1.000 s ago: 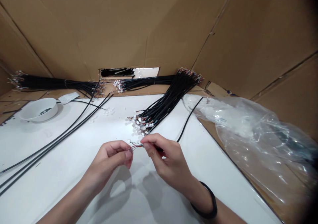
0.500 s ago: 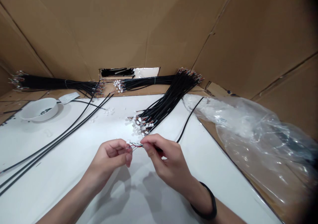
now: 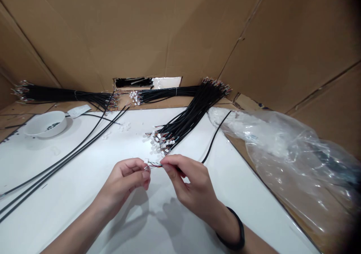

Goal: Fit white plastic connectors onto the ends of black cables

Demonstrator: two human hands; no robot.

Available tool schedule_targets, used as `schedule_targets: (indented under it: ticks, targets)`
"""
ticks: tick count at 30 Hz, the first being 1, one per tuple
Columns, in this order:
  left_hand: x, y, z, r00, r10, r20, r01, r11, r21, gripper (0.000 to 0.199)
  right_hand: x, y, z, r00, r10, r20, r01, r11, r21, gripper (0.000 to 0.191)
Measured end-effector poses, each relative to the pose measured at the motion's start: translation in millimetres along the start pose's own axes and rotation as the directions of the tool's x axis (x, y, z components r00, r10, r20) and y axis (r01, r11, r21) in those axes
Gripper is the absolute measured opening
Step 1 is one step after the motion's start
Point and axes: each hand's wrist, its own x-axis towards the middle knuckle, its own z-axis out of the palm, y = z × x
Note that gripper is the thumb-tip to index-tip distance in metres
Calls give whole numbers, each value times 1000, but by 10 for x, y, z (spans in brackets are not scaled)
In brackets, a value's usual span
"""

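While the right hand pinches the thin wires at their root, thumb meeting forefinger, the left hand curls at their loose ends, tips nearly together; can't tell if it grips a strand; wires span the gap between hands, above the white table, near the cable pile; a hard tug could strain the white plug; crossed strands could get mixed up; strand tips blur; black cable likely same piece, link hidden by right hand; loose cables cut off at left.

Both forearms angle inward — left hand loosely curled, right hand pinching thumb to forefinger — fingertips near.
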Motion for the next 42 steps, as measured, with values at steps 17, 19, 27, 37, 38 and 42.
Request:
schedule_targets:
  ticks: [17, 19, 27, 37, 38, 42]
  targets:
    - [17, 11, 0, 1000, 20, -22, -21, 999, -44, 11, -11, 21, 21, 997, -70, 26, 72, 995, -70, 14]
    - [7, 13, -6, 999, 21, -31, -22, 1000, -12, 13, -10, 19, 24, 998, -68, 17, 69, 995, -71, 15]
    - [1, 53, 53, 980, 66, -190, -42, 991, 127, 20, -13, 14, 23, 999, -48, -5, 47, 995, -92, 14]
    - [-27, 30, 64, 922, 187, -340, -98, 960, 263, 17, -16, 27, 44, 999, -37, -9, 35, 995, -96, 15]
    - [-33, 31, 70, 917, 204, -343, -112, 956, 271, 16, -17, 28, 45, 999, -36, -12, 35, 995, -97, 15]
    - [-59, 53, 106, 898, 285, -336, -166, 925, 341, 14, -21, 32, 42, 999, -33, -17, 31, 995, -96, 15]
